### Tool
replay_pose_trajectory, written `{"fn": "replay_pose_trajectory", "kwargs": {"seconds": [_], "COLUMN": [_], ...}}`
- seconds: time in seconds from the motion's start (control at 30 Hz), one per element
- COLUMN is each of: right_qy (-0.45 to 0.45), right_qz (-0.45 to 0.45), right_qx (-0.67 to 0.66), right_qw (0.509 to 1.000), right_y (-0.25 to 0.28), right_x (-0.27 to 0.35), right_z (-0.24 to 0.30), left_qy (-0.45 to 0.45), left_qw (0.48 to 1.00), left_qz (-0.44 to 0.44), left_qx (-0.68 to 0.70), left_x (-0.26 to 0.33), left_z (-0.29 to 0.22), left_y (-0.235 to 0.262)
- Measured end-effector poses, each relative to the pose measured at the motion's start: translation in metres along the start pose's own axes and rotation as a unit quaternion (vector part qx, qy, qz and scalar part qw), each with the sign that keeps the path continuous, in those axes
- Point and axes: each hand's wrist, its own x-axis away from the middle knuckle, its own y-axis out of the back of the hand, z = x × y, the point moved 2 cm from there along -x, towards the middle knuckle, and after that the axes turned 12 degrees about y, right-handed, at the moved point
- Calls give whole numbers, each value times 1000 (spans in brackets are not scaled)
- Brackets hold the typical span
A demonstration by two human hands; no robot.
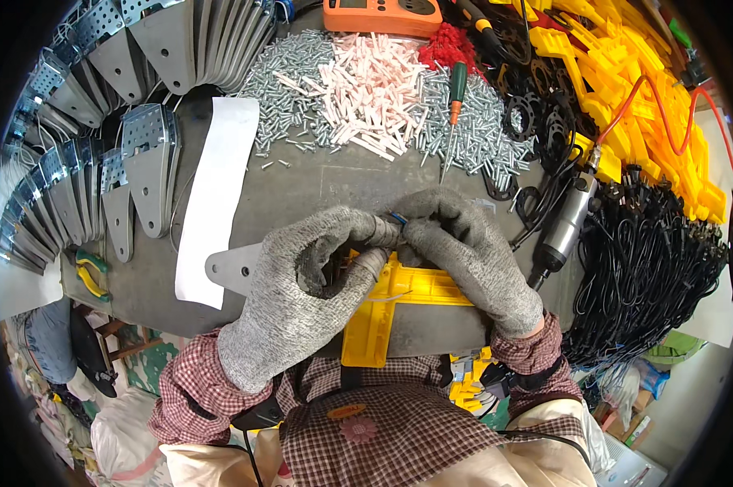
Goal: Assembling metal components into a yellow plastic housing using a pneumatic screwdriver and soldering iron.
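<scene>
I am pinching a small blue wire end [397,217] between the gloved fingertips of my left hand [301,284] and my right hand [464,252], both curled tightly closed around it. It is sitting just above the yellow plastic bracket [399,300] lying on the grey table [318,187] under my palms. Nothing here is lying in a container: screws [293,73] and pink plastic pieces [374,89] are lying in loose heaps beyond.
</scene>
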Motion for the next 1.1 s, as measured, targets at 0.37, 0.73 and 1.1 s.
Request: {"fn": "replay_pose_trajectory", "kwargs": {"seconds": [0.37,0.73,1.1], "right_qy": [75,88,248], "right_qz": [46,16,-25], "right_qx": [49,52,279], "right_qw": [995,995,927], "right_y": [3,-2,-13], "right_x": [-2,-1,7], "right_z": [-12,-1,2], "left_qy": [39,20,-30], "left_qw": [998,999,997], "left_qz": [-41,-22,-57], "left_qx": [31,44,-37], "left_x": [3,2,4], "left_z": [0,2,-3], "left_y": [1,-2,-2]}}
